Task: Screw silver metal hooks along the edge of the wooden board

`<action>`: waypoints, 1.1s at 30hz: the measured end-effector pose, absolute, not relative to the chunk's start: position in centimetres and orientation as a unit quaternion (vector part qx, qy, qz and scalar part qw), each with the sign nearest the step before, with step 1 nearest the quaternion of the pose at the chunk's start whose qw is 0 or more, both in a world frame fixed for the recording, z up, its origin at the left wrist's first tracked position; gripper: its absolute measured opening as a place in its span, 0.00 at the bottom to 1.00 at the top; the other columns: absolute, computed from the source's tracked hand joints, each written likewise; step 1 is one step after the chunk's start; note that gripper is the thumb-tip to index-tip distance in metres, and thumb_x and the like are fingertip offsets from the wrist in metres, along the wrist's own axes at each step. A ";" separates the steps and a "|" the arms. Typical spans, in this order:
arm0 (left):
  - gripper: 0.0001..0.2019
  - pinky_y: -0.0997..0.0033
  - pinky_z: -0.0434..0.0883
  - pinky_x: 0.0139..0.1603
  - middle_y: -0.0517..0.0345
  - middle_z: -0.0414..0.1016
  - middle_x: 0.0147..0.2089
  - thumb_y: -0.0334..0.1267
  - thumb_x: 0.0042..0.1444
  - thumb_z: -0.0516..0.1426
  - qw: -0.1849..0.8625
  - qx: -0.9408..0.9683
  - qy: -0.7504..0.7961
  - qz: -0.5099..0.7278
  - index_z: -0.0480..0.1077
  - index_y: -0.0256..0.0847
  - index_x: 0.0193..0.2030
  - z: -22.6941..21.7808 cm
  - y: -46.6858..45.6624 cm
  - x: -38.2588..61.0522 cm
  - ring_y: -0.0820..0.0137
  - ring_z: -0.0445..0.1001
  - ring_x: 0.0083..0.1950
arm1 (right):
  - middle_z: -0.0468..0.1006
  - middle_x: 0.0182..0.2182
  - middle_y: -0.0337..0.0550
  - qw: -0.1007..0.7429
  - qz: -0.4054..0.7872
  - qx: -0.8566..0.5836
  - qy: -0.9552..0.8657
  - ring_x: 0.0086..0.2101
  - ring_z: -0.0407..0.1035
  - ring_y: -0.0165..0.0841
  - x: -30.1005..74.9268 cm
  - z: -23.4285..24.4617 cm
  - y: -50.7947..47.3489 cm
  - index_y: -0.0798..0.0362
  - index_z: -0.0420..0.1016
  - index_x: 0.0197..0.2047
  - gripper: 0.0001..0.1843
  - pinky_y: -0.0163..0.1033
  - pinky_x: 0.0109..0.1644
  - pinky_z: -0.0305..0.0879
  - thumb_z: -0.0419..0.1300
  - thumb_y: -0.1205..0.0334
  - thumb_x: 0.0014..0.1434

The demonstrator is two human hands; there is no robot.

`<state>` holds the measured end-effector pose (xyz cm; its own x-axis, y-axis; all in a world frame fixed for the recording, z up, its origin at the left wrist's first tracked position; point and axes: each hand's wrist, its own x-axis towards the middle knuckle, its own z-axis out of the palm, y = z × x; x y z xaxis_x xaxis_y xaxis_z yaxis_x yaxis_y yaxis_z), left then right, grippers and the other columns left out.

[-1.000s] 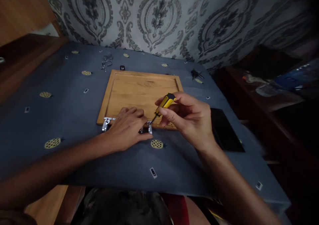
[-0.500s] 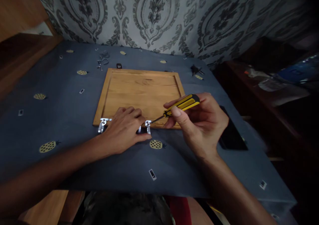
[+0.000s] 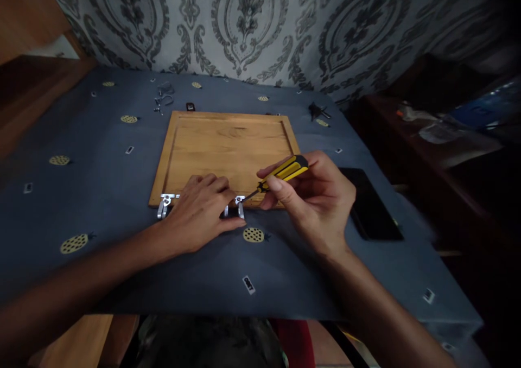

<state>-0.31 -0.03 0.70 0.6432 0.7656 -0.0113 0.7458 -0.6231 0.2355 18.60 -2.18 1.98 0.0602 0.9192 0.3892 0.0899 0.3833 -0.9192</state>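
A wooden panel [image 3: 228, 151] with a raised rim lies flat on a blue patterned cloth [image 3: 101, 194]. A metal bracket [image 3: 164, 204] sticks out at the left of the panel's near edge, and a second metal bracket [image 3: 240, 204] sits further right on that edge. My left hand [image 3: 201, 213] lies palm down over the near edge between them, fingers curled, thumb beside the right bracket. My right hand [image 3: 315, 200] grips a yellow and black screwdriver [image 3: 280, 173]. Its tip rests at the right bracket.
A dark phone [image 3: 368, 205] lies on the cloth just right of my right hand. Small metal parts [image 3: 163, 97] sit at the far left, a dark small object [image 3: 315, 111] at the far right. Patterned wallpaper backs the table; a dark cluttered shelf [image 3: 439, 134] stands right.
My right hand swung the screwdriver handle out to the right, then brought it back toward the bracket. My left hand stayed pressed on the panel's near edge.
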 end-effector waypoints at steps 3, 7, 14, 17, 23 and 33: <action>0.19 0.53 0.67 0.53 0.51 0.77 0.47 0.54 0.62 0.64 0.106 0.902 0.416 0.052 0.78 0.40 0.48 0.4 0.0 -0.4 0.53 0.73 0.53 | 0.84 0.36 0.37 0.583 0.369 -0.421 -0.589 0.21 0.75 0.25 18.8 2.2 -2.2 0.48 0.74 0.37 0.15 0.33 0.26 0.76 0.74 0.52 0.57; 0.18 0.52 0.68 0.52 0.52 0.77 0.46 0.54 0.62 0.64 0.096 0.906 0.408 0.065 0.78 0.40 0.47 0.1 0.0 -0.5 0.53 0.73 0.52 | 0.83 0.31 0.37 0.547 0.408 -0.414 -0.602 0.23 0.77 0.29 19.1 2.8 -2.0 0.48 0.79 0.46 0.18 0.36 0.30 0.79 0.71 0.47 0.59; 0.16 0.54 0.69 0.50 0.52 0.78 0.45 0.52 0.63 0.64 0.076 0.910 0.399 0.085 0.78 0.42 0.47 0.1 0.1 -0.7 0.55 0.75 0.50 | 0.83 0.36 0.38 0.564 0.415 -0.403 -0.589 0.20 0.73 0.24 19.0 2.4 -1.3 0.50 0.78 0.38 0.19 0.33 0.24 0.75 0.74 0.46 0.53; 0.15 0.53 0.70 0.52 0.52 0.79 0.49 0.51 0.63 0.64 0.076 0.909 0.398 0.099 0.77 0.43 0.49 -0.1 0.1 -0.8 0.55 0.75 0.52 | 0.80 0.30 0.35 0.554 0.445 -0.398 -0.579 0.19 0.72 0.25 18.7 2.3 -0.9 0.50 0.73 0.37 0.22 0.32 0.23 0.73 0.75 0.45 0.51; 0.15 0.50 0.72 0.52 0.51 0.80 0.48 0.50 0.62 0.65 0.081 0.905 0.407 0.094 0.78 0.44 0.49 0.1 0.1 -0.7 0.53 0.76 0.52 | 0.75 0.30 0.30 0.516 0.500 -0.330 -0.612 0.21 0.72 0.23 18.7 3.3 0.1 0.49 0.69 0.39 0.23 0.29 0.23 0.69 0.75 0.48 0.52; 0.14 0.49 0.72 0.52 0.51 0.80 0.49 0.48 0.62 0.66 0.095 0.903 0.407 0.100 0.79 0.43 0.49 0.3 0.2 -0.6 0.54 0.76 0.51 | 0.73 0.23 0.30 0.498 0.505 -0.313 -0.632 0.21 0.68 0.24 19.0 3.1 0.2 0.49 0.70 0.35 0.19 0.30 0.23 0.65 0.71 0.45 0.57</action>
<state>-0.60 0.22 0.25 0.6487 0.7540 0.1032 0.7158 -0.6505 0.2538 18.95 0.15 3.07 -0.3086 0.8983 0.3128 -0.1077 0.2937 -0.9498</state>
